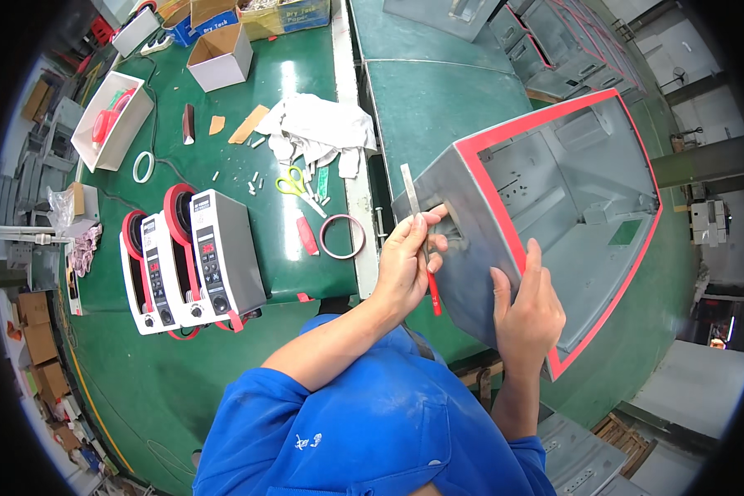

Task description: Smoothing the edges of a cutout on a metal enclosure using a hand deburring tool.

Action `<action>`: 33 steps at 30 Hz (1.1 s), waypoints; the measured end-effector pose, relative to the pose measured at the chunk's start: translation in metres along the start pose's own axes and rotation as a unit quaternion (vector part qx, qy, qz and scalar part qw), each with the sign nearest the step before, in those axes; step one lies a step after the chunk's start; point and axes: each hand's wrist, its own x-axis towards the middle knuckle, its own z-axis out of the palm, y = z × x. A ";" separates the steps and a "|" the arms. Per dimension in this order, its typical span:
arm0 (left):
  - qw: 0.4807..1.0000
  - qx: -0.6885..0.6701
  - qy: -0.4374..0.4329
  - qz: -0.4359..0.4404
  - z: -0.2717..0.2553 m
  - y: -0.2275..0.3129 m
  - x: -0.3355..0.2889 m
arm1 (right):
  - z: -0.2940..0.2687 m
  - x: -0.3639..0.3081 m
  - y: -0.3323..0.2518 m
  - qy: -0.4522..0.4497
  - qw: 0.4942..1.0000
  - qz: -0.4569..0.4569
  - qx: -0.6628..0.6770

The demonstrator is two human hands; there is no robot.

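Flat tool is pinched in left hand, blade toward 12 o'clock, presumably for control. Grey housing sits at 2 o'clock from it; red rim is met by right hand, thumb and fingers spread, likely for steadying.

Left fingers around flat tool, grey box

One red-handled tool is in the left fingers, one red-rimmed case beside the right fingers, two tape dispensers and one pair of scissors leftward.
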 end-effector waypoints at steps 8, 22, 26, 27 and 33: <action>0.999 -0.016 -0.011 -0.035 -0.001 -0.007 -0.010 | 0.000 0.000 -0.002 -0.003 1.000 0.004 -0.003; 0.994 0.031 -0.006 -0.100 0.001 0.001 -0.015 | 0.000 0.000 -0.002 0.002 1.000 0.008 0.011; 0.992 0.091 0.007 -0.093 0.001 0.009 -0.022 | 0.000 0.001 -0.002 0.000 1.000 0.007 0.006; 0.989 0.116 0.002 -0.095 -0.004 0.012 -0.026 | 0.000 0.000 -0.002 0.000 1.000 0.007 0.006; 0.929 0.291 -0.055 -0.220 -0.010 0.018 -0.032 | 0.000 0.000 0.000 0.000 1.000 0.003 -0.006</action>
